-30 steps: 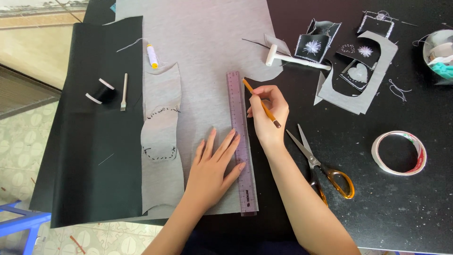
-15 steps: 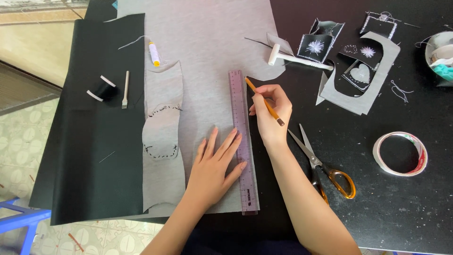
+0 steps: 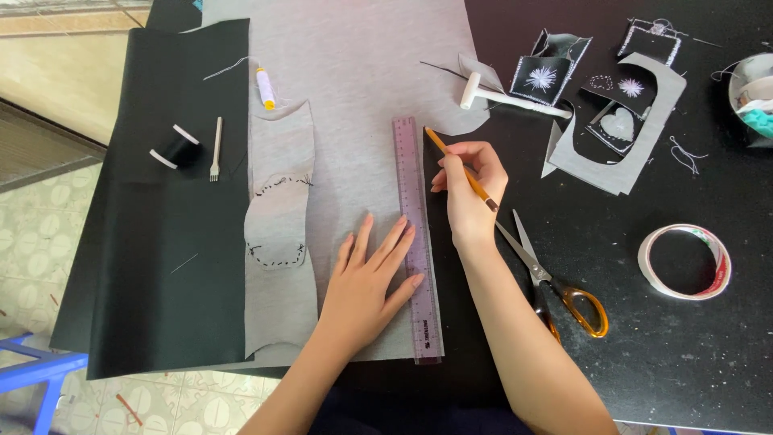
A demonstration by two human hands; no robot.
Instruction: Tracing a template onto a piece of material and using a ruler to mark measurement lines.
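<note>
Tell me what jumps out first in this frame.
The two hands at centre: the left hand lies flat on a purple ruler set lengthwise along the edge of a large grey fabric sheet, and the right hand holds a pencil with its tip at the ruler's far end. Right of them, on the black table, lie orange-handled scissors and a tape roll.

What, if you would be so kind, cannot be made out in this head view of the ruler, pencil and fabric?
- Pencil tip: too small to tell if it touches the grey fabric.
- Ruler markings: too small.
- Ruler's lower left edge: covered by left hand.
- Bowl: cut off by the right edge.
</note>
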